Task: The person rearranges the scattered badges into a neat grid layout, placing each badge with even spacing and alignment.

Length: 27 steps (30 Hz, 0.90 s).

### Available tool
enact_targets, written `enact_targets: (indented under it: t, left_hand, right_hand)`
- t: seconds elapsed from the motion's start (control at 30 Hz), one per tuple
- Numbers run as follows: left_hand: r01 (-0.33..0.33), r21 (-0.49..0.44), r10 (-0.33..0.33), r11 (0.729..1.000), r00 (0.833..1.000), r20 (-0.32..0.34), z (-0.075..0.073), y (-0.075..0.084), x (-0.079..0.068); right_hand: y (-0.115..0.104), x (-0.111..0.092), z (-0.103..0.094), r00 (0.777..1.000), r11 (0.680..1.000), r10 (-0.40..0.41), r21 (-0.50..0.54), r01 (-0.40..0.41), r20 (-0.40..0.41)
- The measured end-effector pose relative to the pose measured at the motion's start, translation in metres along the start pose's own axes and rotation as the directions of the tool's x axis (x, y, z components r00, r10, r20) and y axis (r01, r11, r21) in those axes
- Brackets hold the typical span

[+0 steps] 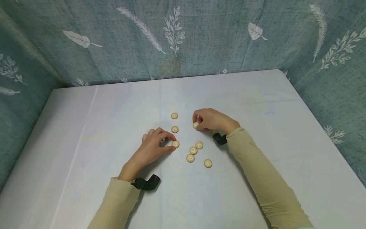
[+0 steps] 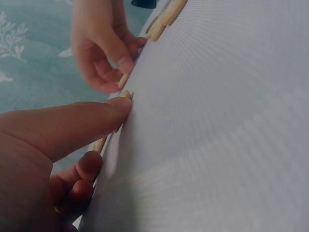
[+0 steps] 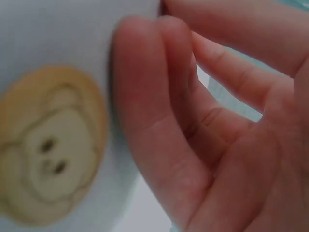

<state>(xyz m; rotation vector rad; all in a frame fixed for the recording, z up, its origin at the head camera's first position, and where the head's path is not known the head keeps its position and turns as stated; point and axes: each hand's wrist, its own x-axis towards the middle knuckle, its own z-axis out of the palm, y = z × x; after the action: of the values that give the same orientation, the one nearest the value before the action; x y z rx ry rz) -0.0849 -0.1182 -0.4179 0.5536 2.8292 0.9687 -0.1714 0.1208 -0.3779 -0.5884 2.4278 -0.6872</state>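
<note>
Near the middle of the table, my left hand (image 1: 154,144) pinches a round wooden button (image 1: 175,144) between thumb and index finger, flat at the table surface. Two more buttons stand in a column beyond it, a nearer button (image 1: 174,129) and a farther button (image 1: 174,115). To the right, my right hand (image 1: 213,119) holds another button (image 1: 195,125) by its edges, with thumb and fingers bent around it. A button (image 1: 214,131) lies partly hidden below the right wrist. Large in the right wrist view is a button (image 3: 58,150) with two holes and engraved lines.
Closer to me, three buttons form a slanting row, with the middle button (image 1: 193,150) between the other two. A single button (image 1: 208,163) lies to their right. The table (image 1: 114,121) has a white cover. Green leaf-patterned cloth (image 1: 211,38) hangs around it.
</note>
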Motion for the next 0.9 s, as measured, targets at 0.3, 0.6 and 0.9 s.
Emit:
enact_targets:
  t: [0.3,0.6,0.9]
  left_hand:
    - [-0.006,0.01,0.006,1.0,1.0,-0.006,-0.002,0.001,0.0]
    - [-0.01,0.014,0.01,1.0,1.0,-0.014,0.0,0.001,0.001]
    - [-0.009,0.008,0.009,1.0,1.0,-0.007,0.0,0.001,-0.001]
  right_hand:
    - [0.001,0.011,-0.011,0.998,0.999,0.018,0.028,-0.02,0.059]
    - [0.006,0.014,-0.011,0.999,0.996,0.017,0.082,-0.021,0.042]
    - [0.006,0.012,-0.008,0.999,0.998,0.011,0.067,-0.014,0.04]
